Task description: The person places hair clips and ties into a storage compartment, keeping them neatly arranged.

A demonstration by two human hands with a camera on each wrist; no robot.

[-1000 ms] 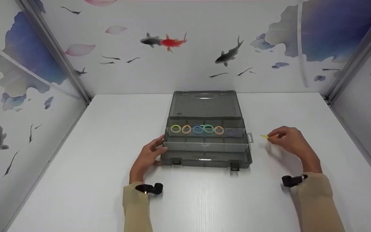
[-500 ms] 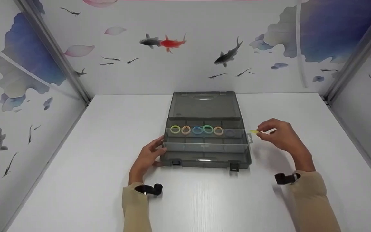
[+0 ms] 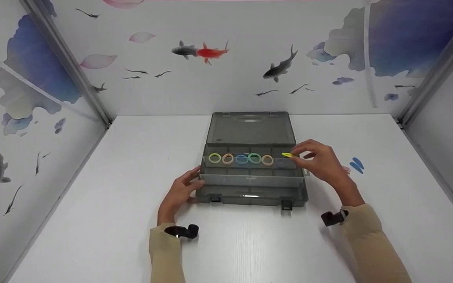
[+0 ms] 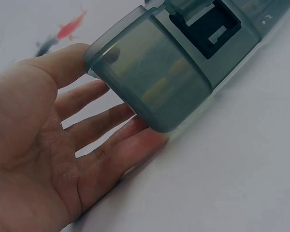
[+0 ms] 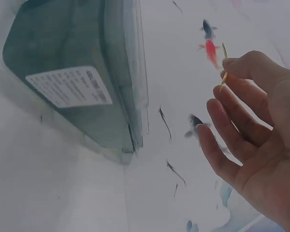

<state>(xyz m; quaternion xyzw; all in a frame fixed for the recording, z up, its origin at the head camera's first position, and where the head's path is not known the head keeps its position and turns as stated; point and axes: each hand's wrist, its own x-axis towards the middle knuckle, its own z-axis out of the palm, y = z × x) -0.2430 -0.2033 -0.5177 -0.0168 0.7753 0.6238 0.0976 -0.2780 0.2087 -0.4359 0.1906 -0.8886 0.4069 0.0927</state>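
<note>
A grey see-through compartment box stands with its lid up. My left hand holds its left front corner, thumb at the rim and fingers along the side wall, as the left wrist view shows. Above the back right compartment, the thumb and index finger of my right hand pinch a slim yellow hair clip. In the right wrist view the clip's thin yellow ends stick out past the fingertips. Several coloured hair ties stand in a row along the back row of compartments.
Two blue hair clips lie on the white table right of the box, with something pinkish partly hidden behind my right wrist. A hang tab juts from the box's right side. Printed panels wall the table at the back and sides.
My right hand has moved left with the yellow hair clip, from beside the box to above its back right part. The blue clips have come into view. The left hand has not moved.
</note>
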